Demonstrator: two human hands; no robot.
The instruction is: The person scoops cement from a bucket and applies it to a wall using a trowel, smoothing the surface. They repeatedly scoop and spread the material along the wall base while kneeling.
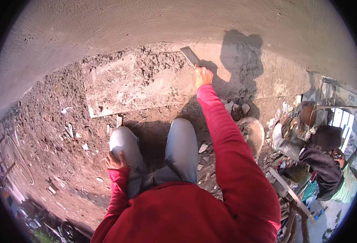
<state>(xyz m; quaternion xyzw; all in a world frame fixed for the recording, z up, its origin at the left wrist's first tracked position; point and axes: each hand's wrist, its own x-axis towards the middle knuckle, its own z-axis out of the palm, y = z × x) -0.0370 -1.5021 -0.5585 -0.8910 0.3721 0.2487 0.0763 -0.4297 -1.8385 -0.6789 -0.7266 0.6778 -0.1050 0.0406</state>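
My right hand (202, 76) grips a flat rectangular metal trowel (190, 55), which is held low at the base of a plastered wall (154, 22). Below it lies a wide board (122, 97) spattered with wet grey mortar (154, 62). My left hand (116, 162) rests against my left knee (124, 146), its fingers apart and holding nothing. Shadows fall across the board and wall base to the right of the trowel.
At the right, another person (324, 166) is low among tools, a round pan (252, 135) and a long wooden batten (291, 193). Broken rubble (231, 107) and dirt surround my legs. A coiled cable (22, 162) and scattered items lie at the far left.
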